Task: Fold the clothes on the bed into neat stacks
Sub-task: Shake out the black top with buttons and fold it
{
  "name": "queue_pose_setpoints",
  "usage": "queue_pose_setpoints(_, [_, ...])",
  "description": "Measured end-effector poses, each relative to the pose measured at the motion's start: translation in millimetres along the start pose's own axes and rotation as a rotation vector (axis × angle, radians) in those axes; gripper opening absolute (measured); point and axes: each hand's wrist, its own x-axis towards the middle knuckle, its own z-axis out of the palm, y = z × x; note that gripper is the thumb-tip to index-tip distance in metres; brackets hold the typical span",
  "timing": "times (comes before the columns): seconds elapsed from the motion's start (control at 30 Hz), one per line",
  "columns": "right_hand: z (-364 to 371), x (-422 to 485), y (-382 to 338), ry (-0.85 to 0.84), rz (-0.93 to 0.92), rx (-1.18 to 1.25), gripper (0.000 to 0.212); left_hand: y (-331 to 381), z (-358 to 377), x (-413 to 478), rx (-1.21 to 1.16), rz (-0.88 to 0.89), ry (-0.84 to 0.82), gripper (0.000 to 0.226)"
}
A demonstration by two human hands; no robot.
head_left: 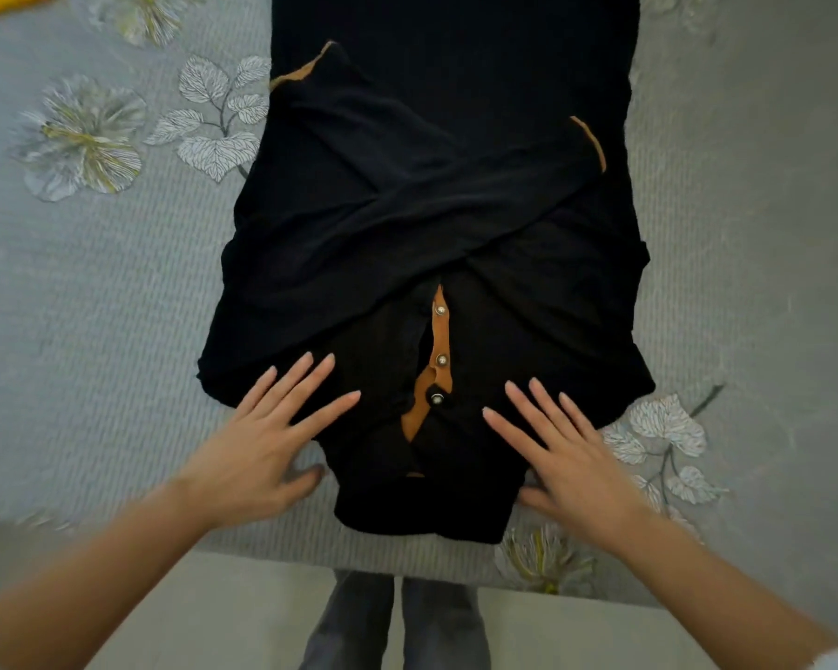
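A black long-sleeved top (431, 210) lies flat on the bed, collar end nearest me. Both sleeves are folded across the chest and cross each other. It has an orange button placket (436, 360) with three round buttons and orange cuff trim. My left hand (267, 437) rests flat on the garment left of the placket, fingers straight and spread, thumb off the cloth's edge. My right hand (557, 452) lies flat on the right shoulder area, fingers straight.
The bed wears a grey bedspread (93, 307) with a leaf and flower print. A yellow item (6, 2) shows at the far left corner. The bed's near edge runs just below the collar, and my legs stand against it.
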Motion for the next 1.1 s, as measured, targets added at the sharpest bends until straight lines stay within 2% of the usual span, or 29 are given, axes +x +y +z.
queue_pose_setpoints(0.13, [-11, 22, -4, 0.109, 0.047, 0.201, 0.07, -2, -14, 33, 0.027, 0.086, 0.009, 0.06])
queue_pose_setpoints(0.23, [-39, 28, -4, 0.102, 0.168, 0.67, 0.075, 11, -38, 44, -0.321, 0.064, 0.064, 0.047])
queue_pose_setpoints(0.27, [-51, 27, -3, 0.096, 0.22, 0.802, 0.066, 15, -47, 45, -0.414, 0.031, 0.062, 0.041])
queue_pose_setpoints(0.3, [-63, 24, -1, 0.095, 0.258, 0.89, 0.048, 16, -54, 44, -0.479, -0.006, 0.04, 0.039])
queue_pose_setpoints(0.33, [-72, 21, 1, 0.045, 0.3, 0.933, 0.029, 15, -61, 43, -0.527, -0.031, 0.005, 0.038])
queue_pose_setpoints(0.37, [-80, 17, 2, -0.034, 0.331, 0.955, 0.022, 15, -66, 42, -0.552, -0.041, -0.036, 0.038])
queue_pose_setpoints(0.47, [-93, 8, 0, -0.325, 0.33, 0.884, 0.052, 15, -74, 39, -0.636, -0.115, -0.198, 0.045])
queue_pose_setpoints(0.53, [-98, 2, -4, -0.476, 0.342, 0.86, 0.049, 22, -77, 34, -0.696, -0.177, -0.367, 0.051])
queue_pose_setpoints(0.57, [-101, -1, -6, -0.557, 0.35, 0.874, 0.041, 27, -78, 30, -0.741, -0.195, -0.47, 0.045])
queue_pose_setpoints(0.63, [-100, -8, -8, -0.744, 0.39, 0.956, 0.03, 36, -76, 21, -0.834, -0.248, -0.699, 0.02])
queue_pose_setpoints(0.73, [-99, -12, -9, -0.872, 0.407, 0.962, 0.024, 35, -70, 17, -0.946, -0.335, -0.916, 0.06])
queue_pose_setpoints(0.83, [-115, -3, 0, -0.776, 0.455, 1.0, 0.023, 24, -83, 20, -1.129, -0.389, -0.864, 0.084])
queue_pose_setpoints(0.9, [-134, 10, 10, -0.711, 0.455, 1.057, 0.025, 8, -97, 27, -1.251, -0.404, -0.759, 0.081])
queue_pose_setpoints(1.0, [-160, 39, 33, -0.566, 0.456, 1.087, 0.04, -13, -128, 42, -1.32, -0.375, -0.594, 0.056])
queue_pose_setpoints(1.07, [-177, 63, 49, -0.455, 0.471, 1.079, 0.065, -22, -153, 58, -1.324, -0.362, -0.49, 0.027])
queue_pose_setpoints(1.1, [-185, 76, 58, -0.415, 0.467, 1.075, 0.078, -27, -165, 68, -1.314, -0.359, -0.445, 0.021])
